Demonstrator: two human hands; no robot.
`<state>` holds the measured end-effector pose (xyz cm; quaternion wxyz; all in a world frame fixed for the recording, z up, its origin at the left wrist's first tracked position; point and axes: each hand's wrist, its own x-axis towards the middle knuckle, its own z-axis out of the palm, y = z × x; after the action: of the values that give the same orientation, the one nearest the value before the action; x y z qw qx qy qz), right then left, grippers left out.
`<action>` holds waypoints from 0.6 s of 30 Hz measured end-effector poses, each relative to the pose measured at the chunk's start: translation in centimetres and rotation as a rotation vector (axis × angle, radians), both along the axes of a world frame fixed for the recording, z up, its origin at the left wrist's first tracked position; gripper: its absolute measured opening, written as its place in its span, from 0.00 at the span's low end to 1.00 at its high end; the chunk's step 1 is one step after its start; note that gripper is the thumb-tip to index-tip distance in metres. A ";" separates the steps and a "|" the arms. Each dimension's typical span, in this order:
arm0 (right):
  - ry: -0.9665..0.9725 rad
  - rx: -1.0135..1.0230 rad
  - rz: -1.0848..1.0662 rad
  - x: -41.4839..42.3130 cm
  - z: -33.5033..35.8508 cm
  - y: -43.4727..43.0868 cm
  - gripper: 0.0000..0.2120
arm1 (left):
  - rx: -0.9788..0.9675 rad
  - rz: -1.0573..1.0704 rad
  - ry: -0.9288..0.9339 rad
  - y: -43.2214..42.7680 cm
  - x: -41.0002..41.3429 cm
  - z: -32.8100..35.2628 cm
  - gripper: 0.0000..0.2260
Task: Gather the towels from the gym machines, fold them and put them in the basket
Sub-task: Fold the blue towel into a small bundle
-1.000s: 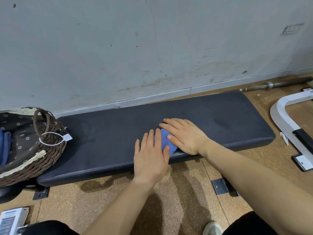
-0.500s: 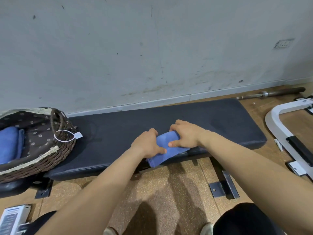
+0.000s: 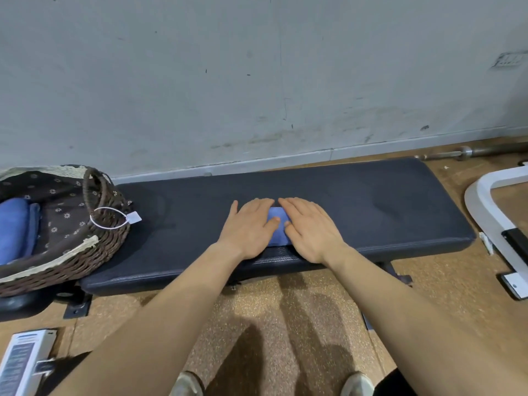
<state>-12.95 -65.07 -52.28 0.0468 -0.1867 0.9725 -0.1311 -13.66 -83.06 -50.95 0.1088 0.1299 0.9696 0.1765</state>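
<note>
A small folded blue towel (image 3: 278, 227) lies on the black padded bench (image 3: 371, 212), near its front edge. My left hand (image 3: 248, 227) lies flat on the towel's left part, fingers straight. My right hand (image 3: 310, 227) presses flat on its right part. Only a strip of the towel shows between the two hands. At the left end of the bench stands a brown wicker basket (image 3: 108, 238) with a flowered lining. Another blue towel (image 3: 14, 224) lies folded inside it.
A grey wall runs close behind the bench. A steel barbell (image 3: 468, 151) lies on the floor at the back right. A white machine frame (image 3: 497, 224) stands to the right. A white labelled box (image 3: 20, 364) sits at the lower left. My shoes (image 3: 185, 384) stand on the cork floor.
Half a second ago both hands pinched the towel and lifted it off the bench's front edge. Now it lies flat further back, with both hands flat on top.
</note>
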 end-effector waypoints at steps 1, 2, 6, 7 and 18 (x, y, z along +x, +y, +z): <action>0.015 -0.011 0.012 -0.1 -0.4 0.3 0.34 | -0.001 0.004 0.035 -0.1 0.2 -0.7 0.23; 0.032 -0.025 0.030 -0.2 -0.7 0.6 0.33 | -0.014 -0.006 0.075 -0.1 0.3 -1.3 0.24; 0.090 -0.091 0.079 -0.5 -2.3 1.1 0.28 | -0.099 -0.040 0.217 -0.3 0.4 -3.2 0.26; 0.087 -0.093 0.079 -0.5 -2.3 1.2 0.28 | -0.117 -0.043 0.230 -0.2 0.4 -3.4 0.26; -0.238 0.118 -0.001 -0.3 4.9 0.1 0.27 | -0.276 -0.025 0.151 -0.6 2.2 2.4 0.23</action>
<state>-13.27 -64.93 -47.40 0.1730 -0.1663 0.9661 -0.0949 -11.48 -83.63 -48.58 0.0545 0.1388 0.9884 0.0299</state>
